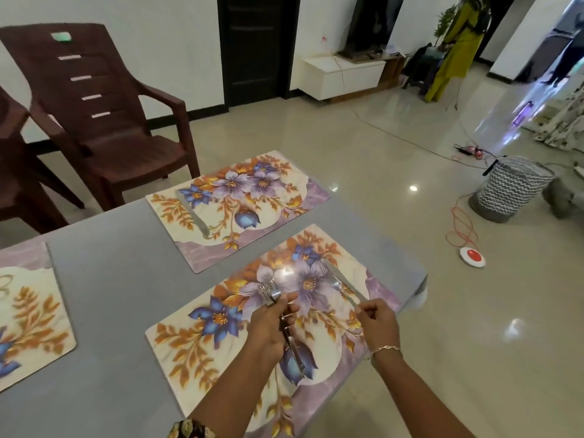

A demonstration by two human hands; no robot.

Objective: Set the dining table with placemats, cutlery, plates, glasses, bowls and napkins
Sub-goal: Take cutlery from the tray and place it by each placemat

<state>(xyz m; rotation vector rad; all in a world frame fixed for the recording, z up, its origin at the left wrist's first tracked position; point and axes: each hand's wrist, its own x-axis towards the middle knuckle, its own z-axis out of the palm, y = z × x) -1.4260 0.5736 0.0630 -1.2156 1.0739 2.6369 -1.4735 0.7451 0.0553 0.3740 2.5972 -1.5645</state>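
Left hand grips shiny metal forks; right hand pinches a slim knife over glossy floral placemat.

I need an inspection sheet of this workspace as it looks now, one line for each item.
Surface: grey table, mats lying flat on it.
Job's things: near placemat; far placemat carrying the far knife; left placemat, partly out of view.
Clutter: nothing seen.
Grippers: left hand grips forks; right hand pinches the near knife.
Cables: orange cable on the floor by a red-and-white button.
Surroundings: brown plastic chair, zigzag basket, television.
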